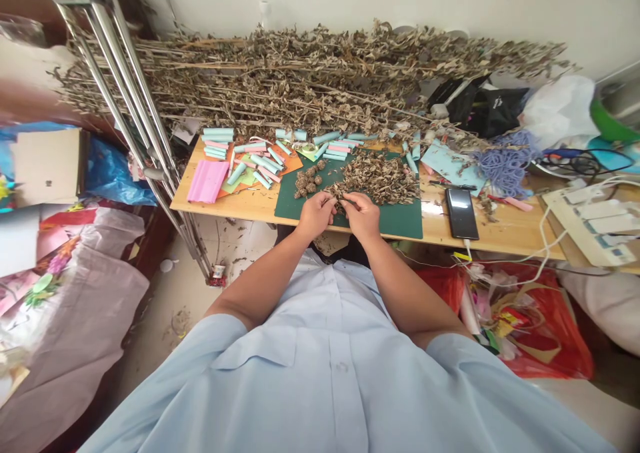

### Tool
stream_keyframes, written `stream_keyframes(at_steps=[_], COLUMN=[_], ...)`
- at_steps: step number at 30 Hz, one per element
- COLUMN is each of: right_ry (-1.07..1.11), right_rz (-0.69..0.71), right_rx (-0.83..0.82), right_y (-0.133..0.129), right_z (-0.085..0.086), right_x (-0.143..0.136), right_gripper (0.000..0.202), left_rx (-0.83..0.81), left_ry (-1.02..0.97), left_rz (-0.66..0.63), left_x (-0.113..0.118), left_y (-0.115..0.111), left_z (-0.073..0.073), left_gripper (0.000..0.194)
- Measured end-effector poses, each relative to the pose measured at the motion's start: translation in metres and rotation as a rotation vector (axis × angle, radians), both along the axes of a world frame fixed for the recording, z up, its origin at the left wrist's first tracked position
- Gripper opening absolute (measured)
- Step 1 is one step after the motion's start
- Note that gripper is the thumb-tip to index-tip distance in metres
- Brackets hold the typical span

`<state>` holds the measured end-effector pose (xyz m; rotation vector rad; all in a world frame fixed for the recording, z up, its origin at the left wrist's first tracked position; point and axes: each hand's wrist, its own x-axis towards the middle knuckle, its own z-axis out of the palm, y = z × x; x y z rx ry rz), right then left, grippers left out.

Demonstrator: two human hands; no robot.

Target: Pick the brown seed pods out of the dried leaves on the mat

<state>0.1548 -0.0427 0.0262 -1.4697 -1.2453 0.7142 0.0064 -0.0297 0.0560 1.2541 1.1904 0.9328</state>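
My left hand [318, 214] and my right hand [362, 214] meet at the front edge of a dark green mat [295, 211]. Both have their fingers closed in a pinch on dried leaves [338, 194], brown and crumpled. Behind my right hand spreads a loose pile of dried leaves [383, 176]. Several brown balls of rolled leaf [309, 178] lie together on the mat, just beyond my left hand. The exact grip of the fingertips is partly hidden by the leaves and knuckles.
Long dried leafy stalks [280, 73] are heaped along the wall. Pink and blue paper rolls [260, 163] lie at the left of the wooden table [187, 196]. A phone [461, 213], blue cord [507, 163] and a power strip [595, 223] are at the right. Metal crutches [130, 100] lean left.
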Motion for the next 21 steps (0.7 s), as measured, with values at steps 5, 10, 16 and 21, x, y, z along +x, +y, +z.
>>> stream_keyframes(at_steps=[5,10,16,21], right_ry=[0.002,0.080,0.104,0.167], right_rz=[0.066,0.099,0.083,0.080], right_rx=[-0.048,-0.102,-0.073,-0.075], right_y=[-0.0034,-0.0052,-0.0022,-0.0020], right_z=[0.0056,0.0061,0.0012,0.0008], right_x=[-0.0002,-0.0030,-0.0001,0.0000], right_gripper=[0.029,0.031,0.032,0.034], left_rx=[-0.003,0.031,0.018,0.042], left_ry=[-0.015,-0.001,-0.006,0.052], left_rz=[-0.028,-0.081,-0.100,-0.116], left_x=[-0.0007,-0.0015,-0.0023,-0.0021], left_y=[0.0018,0.0026,0.0029,0.0021], left_z=[-0.0043,-0.0070,-0.0054,-0.0038], left_gripper=[0.011,0.015,0.017,0.015])
